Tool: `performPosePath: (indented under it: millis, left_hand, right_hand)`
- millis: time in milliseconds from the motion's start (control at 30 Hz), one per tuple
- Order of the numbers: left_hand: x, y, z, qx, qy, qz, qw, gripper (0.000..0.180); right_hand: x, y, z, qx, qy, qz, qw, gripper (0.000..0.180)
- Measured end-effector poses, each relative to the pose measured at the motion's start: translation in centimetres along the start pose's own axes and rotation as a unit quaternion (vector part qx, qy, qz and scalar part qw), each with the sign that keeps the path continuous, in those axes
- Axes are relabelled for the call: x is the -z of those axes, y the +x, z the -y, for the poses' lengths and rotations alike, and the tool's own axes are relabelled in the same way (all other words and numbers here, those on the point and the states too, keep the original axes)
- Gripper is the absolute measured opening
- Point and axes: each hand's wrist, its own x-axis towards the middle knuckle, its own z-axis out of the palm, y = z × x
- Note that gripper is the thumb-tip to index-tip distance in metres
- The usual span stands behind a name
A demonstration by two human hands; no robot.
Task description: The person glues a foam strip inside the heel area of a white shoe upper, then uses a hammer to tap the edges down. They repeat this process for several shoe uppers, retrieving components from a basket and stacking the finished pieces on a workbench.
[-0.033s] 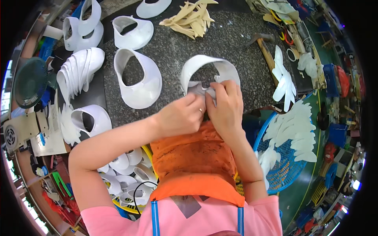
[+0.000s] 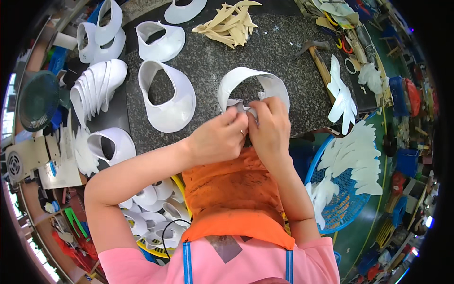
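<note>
A white shoe upper (image 2: 243, 75), bent into a ring, stands at the near edge of the dark speckled stone slab (image 2: 213, 61). My left hand (image 2: 220, 134) is closed in a pinch at its near end, on a crumpled greyish lining edge. Close beside it, my right hand (image 2: 270, 120) grips the same near end, thumb and fingers bent over the rim. My fingertips partly hide the edge between them. Left of my hands lies another white upper (image 2: 182, 102), with a third upper (image 2: 165, 45) beyond it.
Beige leaf-shaped pieces (image 2: 231, 23) lie piled at the slab's far side. A hammer (image 2: 322, 64) and white cut pieces (image 2: 343, 97) lie at the right. Nested uppers (image 2: 94, 87) stand at the left. Below the slab are a blue basket (image 2: 350, 208) and a yellow basket (image 2: 147, 247) of uppers.
The whole view has shifted very slightly. My hands stay on the near end of the upper, with hardly any movement of the fingers.
</note>
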Motion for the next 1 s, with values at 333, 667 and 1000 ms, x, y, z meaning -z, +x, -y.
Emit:
performPosePath:
  millis: [333, 667, 1000]
  left_hand:
    - [1.1, 0.6, 0.1, 0.3, 0.006, 0.053, 0.953, 0.029]
    - [0.3, -3.3, -3.1, 0.362, 0.003, -0.037, 0.931, 0.032]
    - [-0.1, -2.9, -3.3, 0.305, 0.012, -0.013, 0.952, 0.037]
  right_hand:
    - [-2.7, -0.6, 1.0, 0.018, 0.077, -0.05, 0.996, 0.02]
    - [-2.0, -1.6, -0.2, 0.105, 0.09, 0.017, 0.99, 0.025]
    - [-1.2, -2.0, -1.5, 0.225, 0.05, 0.025, 0.973, 0.029]
